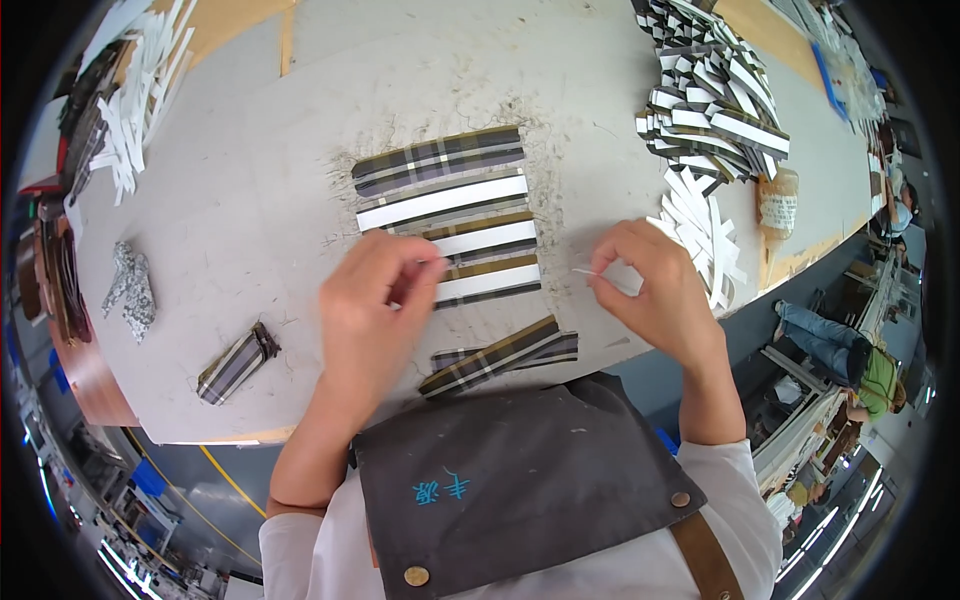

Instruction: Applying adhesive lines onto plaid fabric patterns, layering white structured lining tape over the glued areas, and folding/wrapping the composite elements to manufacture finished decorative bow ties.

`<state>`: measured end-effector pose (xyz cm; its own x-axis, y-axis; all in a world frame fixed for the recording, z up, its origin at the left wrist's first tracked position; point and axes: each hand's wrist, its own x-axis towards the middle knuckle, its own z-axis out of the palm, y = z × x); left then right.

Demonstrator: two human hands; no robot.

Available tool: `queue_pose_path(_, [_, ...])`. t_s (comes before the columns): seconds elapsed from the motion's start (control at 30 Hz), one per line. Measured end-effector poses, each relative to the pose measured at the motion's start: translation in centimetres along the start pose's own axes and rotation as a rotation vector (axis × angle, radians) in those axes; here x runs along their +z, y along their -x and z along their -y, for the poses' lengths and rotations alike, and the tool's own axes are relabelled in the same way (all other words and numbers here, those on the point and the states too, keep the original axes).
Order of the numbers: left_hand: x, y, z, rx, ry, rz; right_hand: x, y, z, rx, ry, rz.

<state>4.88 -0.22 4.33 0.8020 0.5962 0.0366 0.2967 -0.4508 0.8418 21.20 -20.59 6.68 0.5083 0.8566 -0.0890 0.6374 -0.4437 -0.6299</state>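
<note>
Several plaid fabric strips (440, 158) lie in a row across the middle of the table, some with a white strip (490, 237) laid along them. Over the left ends of the lower strips is my left hand (365, 310), its thumb and fingertips pinched together. Whatever they hold, if anything, is hidden. To the right of the row, my right hand (655, 285) pinches a thin white sliver (582, 271) between thumb and forefinger, clear of the fabric. Two more plaid strips (490, 358) lie crossed near the table's front edge, by my apron.
A heap of plaid and white strips (710, 90) sits at the far right, with loose white strips (700, 230) below it and a labelled jar (778, 203) beside it. At left lie a plaid bundle (238, 362), a speckled grey cloth (130, 290) and more white strips (145, 100).
</note>
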Motion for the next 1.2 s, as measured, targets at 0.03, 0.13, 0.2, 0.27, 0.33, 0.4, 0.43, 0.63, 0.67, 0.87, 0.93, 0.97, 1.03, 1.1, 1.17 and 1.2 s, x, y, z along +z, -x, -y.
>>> queue_pose_path(0.03, [0.4, 0.4, -0.3, -0.026, 0.129, 0.105, 0.3, -0.2, 0.6, -0.007, -0.003, -0.001])
queue_pose_path(0.13, [1.2, 0.5, -1.3, -0.202, 0.348, 0.352, 1.7, -1.1, 2.4, -0.081, -0.208, 0.0])
queue_pose_path(0.2, [1.3, 0.5, -1.6, -0.357, 0.435, 0.49, 2.5, -1.8, 3.0, -0.268, -0.149, 0.018])
queue_pose_path(0.27, [1.2, 0.4, -1.6, -0.536, 0.619, 0.534, 2.6, -2.3, 3.4, -0.293, -0.141, 0.006])
queue_pose_path(0.33, [0.7, 0.4, -1.2, -0.481, 0.619, 0.468, 2.4, -2.7, 3.5, -0.147, -0.303, 0.056])
queue_pose_path(0.4, [0.1, 0.2, -0.3, -0.428, 0.616, 0.401, 1.2, -3.5, 3.6, -0.028, -0.391, 0.13])
queue_pose_path(0.43, [-0.1, 0.1, 0.3, -0.326, 0.499, 0.303, 0.7, -3.9, 3.4, 0.098, -0.473, 0.202])
queue_pose_path(0.63, [-1.2, -2.4, 1.2, -0.22, 0.115, -0.015, 2.0, -6.4, -0.1, 0.097, -0.507, -0.031])
queue_pose_path(0.67, [-1.1, -2.8, 1.4, -0.226, 0.111, -0.018, 2.2, -6.9, -0.1, 0.152, -0.462, -0.046])
queue_pose_path(0.87, [-0.8, -4.4, 3.1, -0.077, -0.123, -0.192, 4.0, -9.7, -0.1, 0.094, -0.376, -0.213])
queue_pose_path(0.93, [-0.8, -4.6, 3.5, -0.075, -0.15, -0.198, 4.1, -10.0, -0.1, 0.157, -0.332, -0.178])
queue_pose_path(0.97, [-0.7, -4.6, 3.6, -0.078, -0.15, -0.197, 4.2, -10.2, -0.1, 0.159, -0.333, -0.176])
queue_pose_path(1.03, [-0.6, -4.7, 3.9, -0.083, -0.167, -0.197, 4.5, -10.4, 0.0, 0.171, -0.318, -0.205])
queue_pose_path(1.1, [-0.6, -4.7, 4.1, -0.088, -0.173, -0.197, 4.6, -10.5, -0.1, 0.157, -0.287, -0.215])
queue_pose_path(1.17, [-0.6, -4.7, 4.2, -0.094, -0.178, -0.196, 4.7, -10.4, -0.2, 0.143, -0.256, -0.225])
queue_pose_path(1.2, [-0.6, -4.7, 4.2, -0.096, -0.186, -0.195, 4.7, -10.4, -0.2, 0.146, -0.266, -0.239])
